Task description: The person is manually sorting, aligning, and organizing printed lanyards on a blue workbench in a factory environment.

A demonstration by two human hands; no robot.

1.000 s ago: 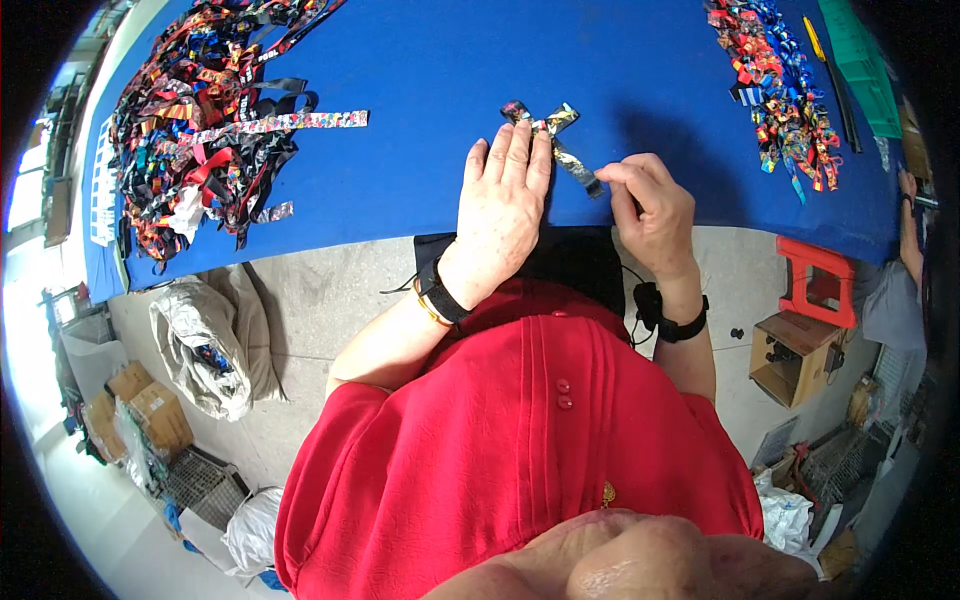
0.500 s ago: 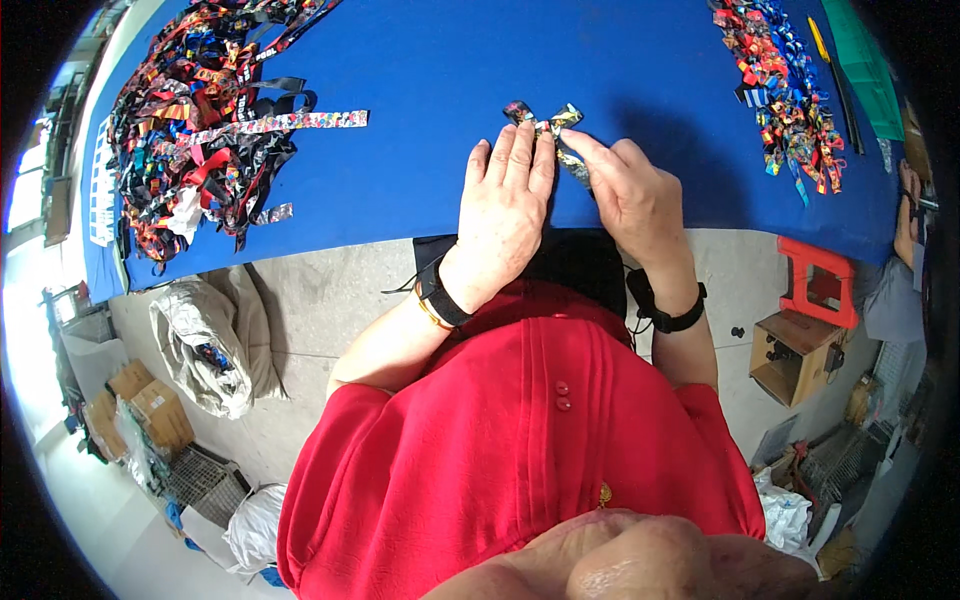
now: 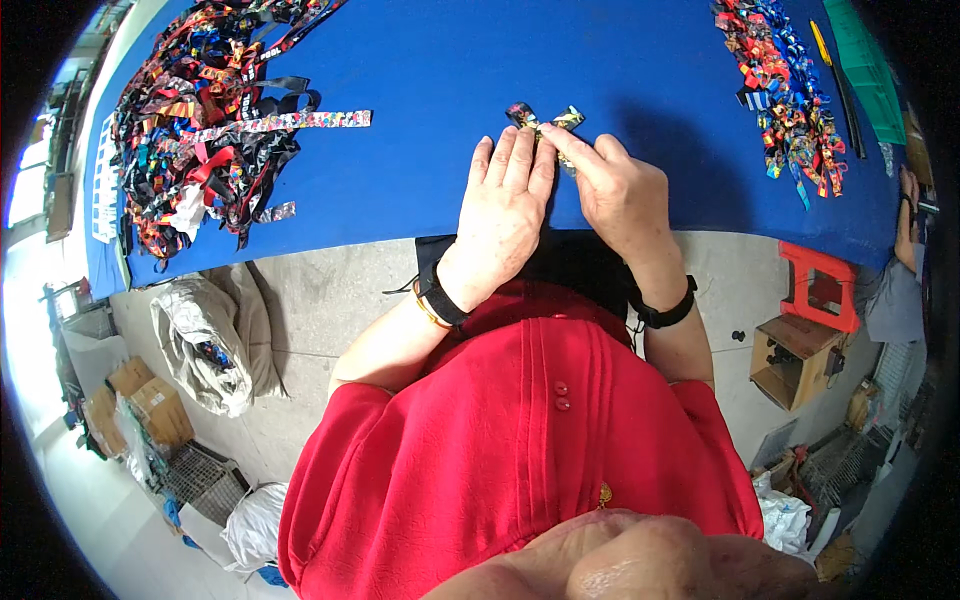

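A strip of patterned ribbon point(image 3: 570, 118) lies on the blue-covered table in front of me, its ends crossing in a loop shape. My left hand point(image 3: 505, 190) rests flat on it, fingers stretched out, covering part of the ribbon's left side. With the index finger extended, my right hand point(image 3: 620, 190) touches the ribbon close to the left fingertips. Its other fingers are curled and partly hidden, and nothing shows gripped in them. A short tail of the ribbon shows between the two hands.
A tangled heap of printed straps point(image 3: 220, 130) covers the table's left side. On the right lies a bundle of colourful ribbons point(image 3: 790, 110), beside a yellow-and-black tool point(image 3: 825, 55) and green material point(image 3: 865, 70). Below stand a red stool point(image 3: 815, 285), a cardboard box point(image 3: 795, 360) and a pale sack point(image 3: 205, 340).
My right hand has shifted slightly left, its index fingertip moving from the ribbon's right arm toward the crossing by my left fingertips. My left hand stays nearly in place.
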